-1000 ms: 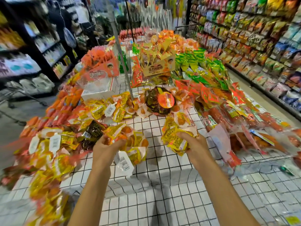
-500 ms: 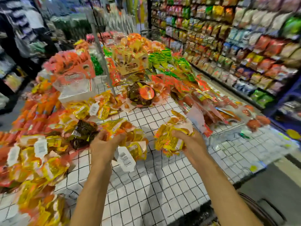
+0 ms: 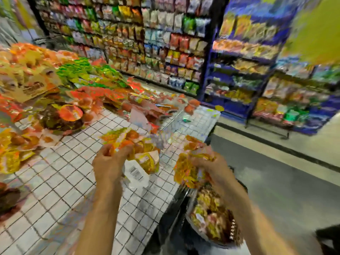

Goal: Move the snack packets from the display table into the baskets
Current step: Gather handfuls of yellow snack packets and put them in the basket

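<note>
Head view, blurred; the left hand (image 3: 108, 164) grips the left clump (image 3: 145, 153) of yellow-orange packets, fingers curled over its top; a barcode tag (image 3: 136, 173) hangs below; this clump hangs over the table (image 3: 64, 181) near its right edge; the right hand (image 3: 213, 166) has fingers closed round the right clump (image 3: 187, 172), already past that edge; the basket (image 3: 192, 224), part-filled, sits at 6 o'clock from the right hand, just beneath; so the right clump looks nearer, a straight drop; the left clump lies at 10 o'clock from the basket and would need to travel toward 4 o'clock; heaped packets (image 3: 55, 115) remain at 10 o'clock on the table
</note>
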